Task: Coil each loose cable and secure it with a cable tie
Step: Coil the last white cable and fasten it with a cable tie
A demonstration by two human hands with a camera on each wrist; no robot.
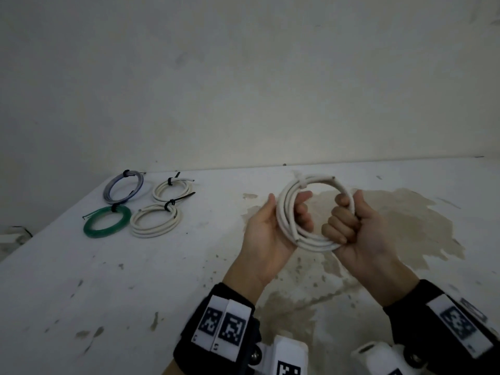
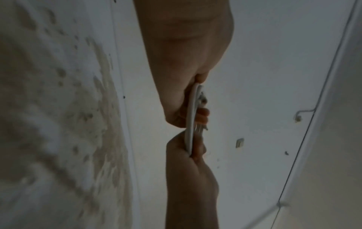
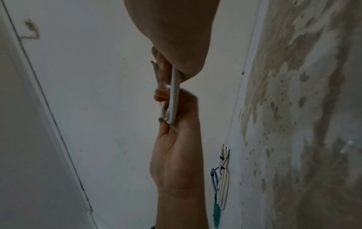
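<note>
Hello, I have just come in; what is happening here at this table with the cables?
A person holds a coil of thick white cable above the stained white table, gripping it with both hands: the left hand on its left side, the right hand on its right side. A pale band wraps the coil near its top; whether it is a cable tie is unclear. At the far left lie four finished coils, each bound with a black tie: a grey-blue coil, a green coil and two white coils.
</note>
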